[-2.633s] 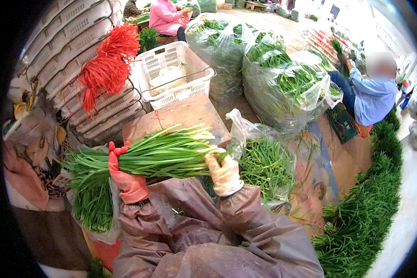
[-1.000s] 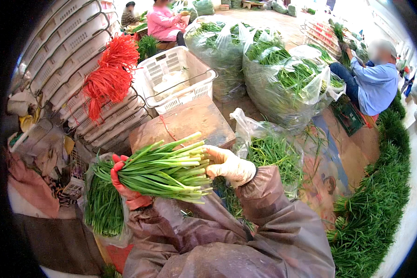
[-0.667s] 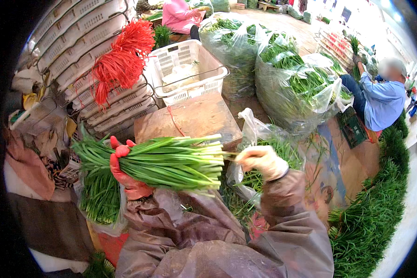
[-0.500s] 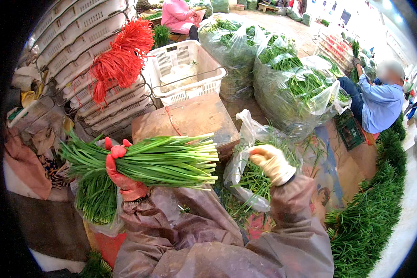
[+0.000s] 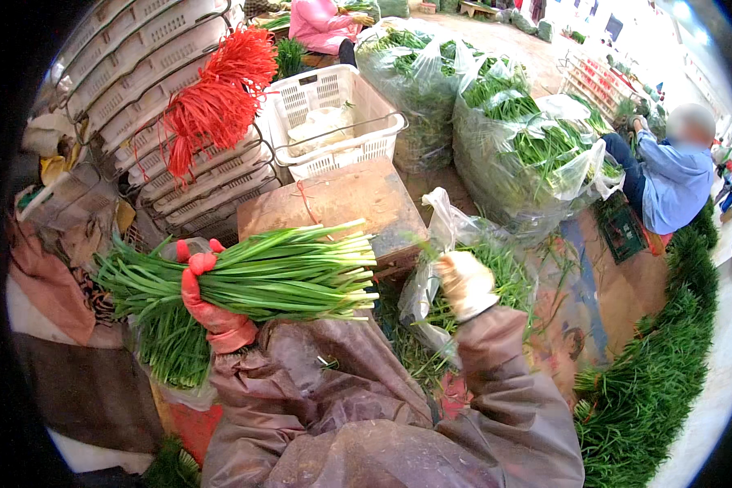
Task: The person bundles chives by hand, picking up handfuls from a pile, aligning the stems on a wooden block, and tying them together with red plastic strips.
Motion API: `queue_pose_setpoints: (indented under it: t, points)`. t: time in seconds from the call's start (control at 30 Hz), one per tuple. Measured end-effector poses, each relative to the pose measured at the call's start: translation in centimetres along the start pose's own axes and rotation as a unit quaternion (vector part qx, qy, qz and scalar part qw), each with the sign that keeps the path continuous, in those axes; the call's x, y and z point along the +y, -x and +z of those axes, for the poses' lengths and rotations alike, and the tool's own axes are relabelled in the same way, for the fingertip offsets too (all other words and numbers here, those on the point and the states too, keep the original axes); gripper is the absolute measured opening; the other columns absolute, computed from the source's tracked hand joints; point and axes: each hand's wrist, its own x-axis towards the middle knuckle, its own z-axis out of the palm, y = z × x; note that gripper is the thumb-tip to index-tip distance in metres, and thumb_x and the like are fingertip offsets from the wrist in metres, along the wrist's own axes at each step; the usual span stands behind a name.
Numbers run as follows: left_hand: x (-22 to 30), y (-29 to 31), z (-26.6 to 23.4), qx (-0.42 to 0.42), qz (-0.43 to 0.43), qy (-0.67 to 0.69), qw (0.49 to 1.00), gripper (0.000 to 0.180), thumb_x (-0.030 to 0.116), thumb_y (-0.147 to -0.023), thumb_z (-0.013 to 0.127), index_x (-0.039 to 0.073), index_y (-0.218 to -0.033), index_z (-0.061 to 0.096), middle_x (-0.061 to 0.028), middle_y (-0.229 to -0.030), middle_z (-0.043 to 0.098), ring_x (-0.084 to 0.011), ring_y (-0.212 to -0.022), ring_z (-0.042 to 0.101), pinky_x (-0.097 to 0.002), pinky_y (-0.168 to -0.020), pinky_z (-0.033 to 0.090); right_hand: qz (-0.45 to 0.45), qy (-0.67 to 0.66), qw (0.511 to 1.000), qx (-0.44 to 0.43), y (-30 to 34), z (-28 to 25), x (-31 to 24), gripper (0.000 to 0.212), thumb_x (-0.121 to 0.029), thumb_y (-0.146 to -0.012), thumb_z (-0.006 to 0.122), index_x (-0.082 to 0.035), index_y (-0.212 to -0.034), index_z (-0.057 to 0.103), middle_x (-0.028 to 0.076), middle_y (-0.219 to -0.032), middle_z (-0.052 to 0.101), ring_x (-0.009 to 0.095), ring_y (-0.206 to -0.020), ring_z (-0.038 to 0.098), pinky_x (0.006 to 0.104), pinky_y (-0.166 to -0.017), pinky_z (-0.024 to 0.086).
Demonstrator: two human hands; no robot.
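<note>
My left hand (image 5: pixel 207 297), in a red glove, is wrapped round a thick bunch of garlic chives (image 5: pixel 293 276). The pale cut stems point right and the leafy tips hang left. My right hand (image 5: pixel 466 285), in a cream glove, is blurred by motion and apart from the bunch. It is over an open clear plastic bag (image 5: pixel 419 297) of loose green leaves (image 5: pixel 508 276); a faint green smear shows by its fingers, too blurred to name. Below the held bunch, more chives (image 5: pixel 171 350) lie in another plastic bag, partly hidden by my left arm.
Ahead is a wooden box top (image 5: pixel 342 199), with a white crate (image 5: pixel 337 146) behind it. Stacked crates (image 5: pixel 130 81) carry red ties (image 5: pixel 220 98). Large bags of greens (image 5: pixel 508 179) stand beyond. Chive bundles (image 5: pixel 651 398) line the right; a person in blue (image 5: pixel 679 183) sits there.
My right hand has shifted slightly left and down and is now smeared by motion. The chive bunch in my left hand has tilted, its stem ends a little higher. The whole view has shifted slightly.
</note>
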Motion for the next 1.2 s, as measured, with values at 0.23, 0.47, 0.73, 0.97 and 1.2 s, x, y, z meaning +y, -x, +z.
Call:
queue_pose_setpoints:
  t: [0.23,0.47,0.73,0.97,1.2]
  points:
    - [-0.6,-0.1,-0.2,-0.065,-0.004,-0.006,0.998,0.051,0.012,-0.087,0.056,0.001,-0.134,0.040,0.0006,-0.085,0.053,-0.0141,-0.087,0.052,-0.0398,-0.112,0.025,0.135,-0.569,0.793,-0.173,1.2,-5.1,-7.3,0.033,-0.012,-0.087,0.065,-0.002,-0.118,0.060,0.006,-0.085,0.065,0.012,-0.074,0.060,0.0246,-0.065,0.049]
    - [-1.9,1.0,3.5,-0.152,-0.007,-0.059,0.987,0.051,0.014,-0.088,0.054,0.002,-0.135,0.038,0.0011,-0.084,0.043,-0.0150,-0.084,0.045,-0.0389,-0.109,0.026,0.274,-0.794,0.471,-0.270,-1.1,3.1,-12.5,0.018,-0.024,-0.089,0.065,-0.007,-0.092,0.059,0.004,-0.076,0.062,0.007,-0.054,0.051,0.0175,-0.048,0.040]
    - [-1.7,1.3,3.5,-0.093,-0.017,-0.110,0.989,0.054,0.016,-0.089,0.055,0.003,-0.137,0.035,0.0010,-0.087,0.045,-0.0156,-0.087,0.045,-0.0409,-0.109,0.027,0.273,-0.756,0.564,-0.186,0.2,4.5,-12.9,0.028,-0.025,-0.086,0.068,-0.001,-0.099,0.062,0.007,-0.073,0.062,0.010,-0.051,0.052,0.0215,-0.046,0.041]
    - [-2.3,1.3,3.4,-0.145,-0.041,-0.068,0.986,0.057,0.016,-0.087,0.060,0.004,-0.136,0.036,0.0015,-0.087,0.045,-0.0153,-0.087,0.045,-0.0403,-0.109,0.027,0.284,-0.822,0.442,-0.219,0.2,3.8,-12.3,0.017,-0.016,-0.087,0.067,-0.002,-0.092,0.059,0.005,-0.079,0.061,0.010,-0.063,0.054,0.0205,-0.051,0.044]
    - [-2.0,1.5,3.5,-0.127,-0.037,-0.063,0.989,0.055,0.016,-0.086,0.060,0.004,-0.135,0.038,0.0005,-0.086,0.045,-0.0164,-0.087,0.047,-0.0421,-0.109,0.028,0.300,-0.794,0.494,-0.190,0.5,5.4,-13.2,0.023,-0.019,-0.086,0.066,0.002,-0.093,0.061,0.006,-0.073,0.061,0.011,-0.055,0.053,0.0230,-0.049,0.041]
